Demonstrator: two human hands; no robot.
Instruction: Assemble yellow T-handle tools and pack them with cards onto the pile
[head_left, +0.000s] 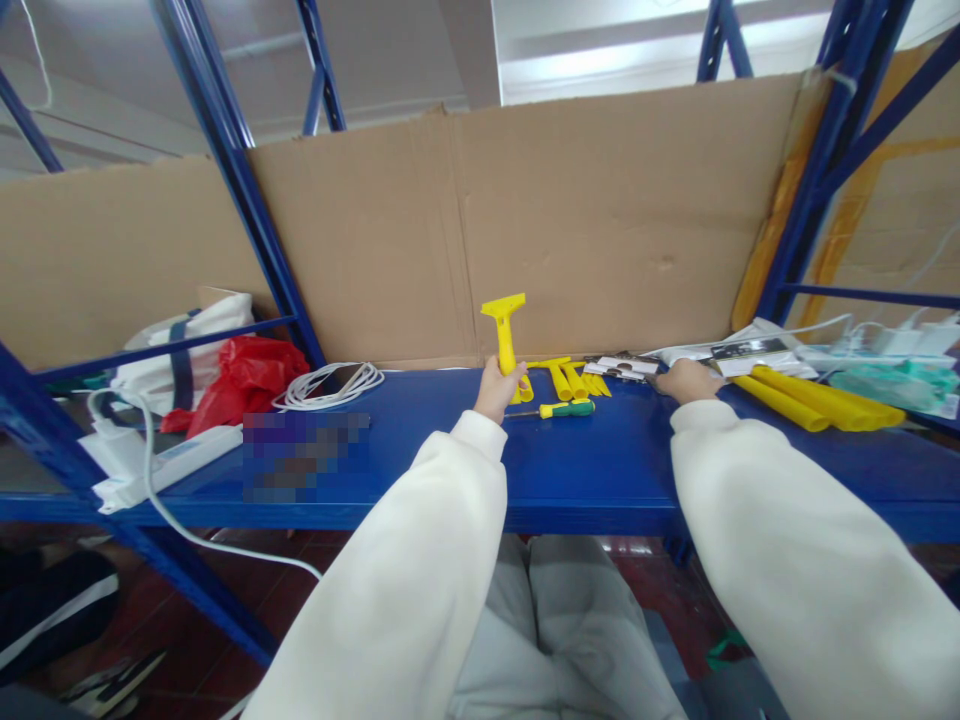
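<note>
My left hand [498, 388] is closed round the handle of a yellow scraper-like tool [505, 335], held upright with its wide head on top. Just right of that hand, a screwdriver [568, 409] with a green and yellow handle lies on the blue shelf [600, 460]. Behind it are several yellow parts [564, 381]. My right hand [688, 381] reaches to the back of the shelf, beside some white and dark packets [621, 368]. Its fingers are curled and partly hidden, so what they hold, if anything, cannot be made out.
Yellow tubes [821, 400] and a white bag [757, 350] lie on the right. At left are a coiled white cable [330, 388], a red bag [251, 380] and a power strip [172, 465]. Cardboard [600, 220] stands behind; a person's leg [56, 610] shows lower left.
</note>
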